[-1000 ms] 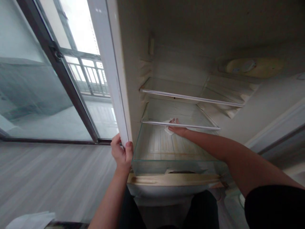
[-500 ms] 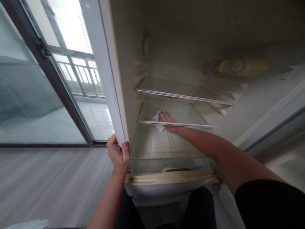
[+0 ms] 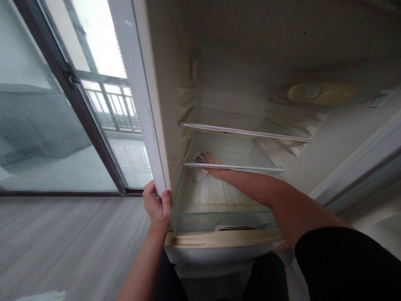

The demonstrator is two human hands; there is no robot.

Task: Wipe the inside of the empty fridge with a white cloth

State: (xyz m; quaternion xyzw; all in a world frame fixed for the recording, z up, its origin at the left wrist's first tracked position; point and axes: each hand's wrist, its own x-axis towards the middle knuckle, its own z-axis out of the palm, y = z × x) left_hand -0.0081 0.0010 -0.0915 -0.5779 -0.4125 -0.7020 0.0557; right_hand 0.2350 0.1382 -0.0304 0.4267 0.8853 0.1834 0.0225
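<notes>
A refrigerator point(image 3: 173, 163) stands open before me. My left hand point(image 3: 157, 205) is closed around the front edge of its left wall, thumb on the inner side. Deep inside, my right hand point(image 3: 209, 162) presses a white cloth point(image 3: 199, 173) against the bottom glass panel point(image 3: 222, 196), toward its left side. The fingers lie over the cloth, and I see them through the middle glass shelf point(image 3: 244, 154). My right forearm passes beneath that shelf's front trim. Yellowish marks show under the bottom glass.
Above is another glass shelf point(image 3: 238, 121) with a metallic front strip. A yellowed lamp cover point(image 3: 322, 93) sits on the right inner wall. Below the glass is a drawer front point(image 3: 216, 253), close to my knees. To the left are a sliding glass door point(image 3: 90, 125) and wood-look floor point(image 3: 69, 246).
My right hand has slid the cloth a little to the left along the glass. My left hand keeps its hold on the refrigerator edge. The view has shifted slightly.
</notes>
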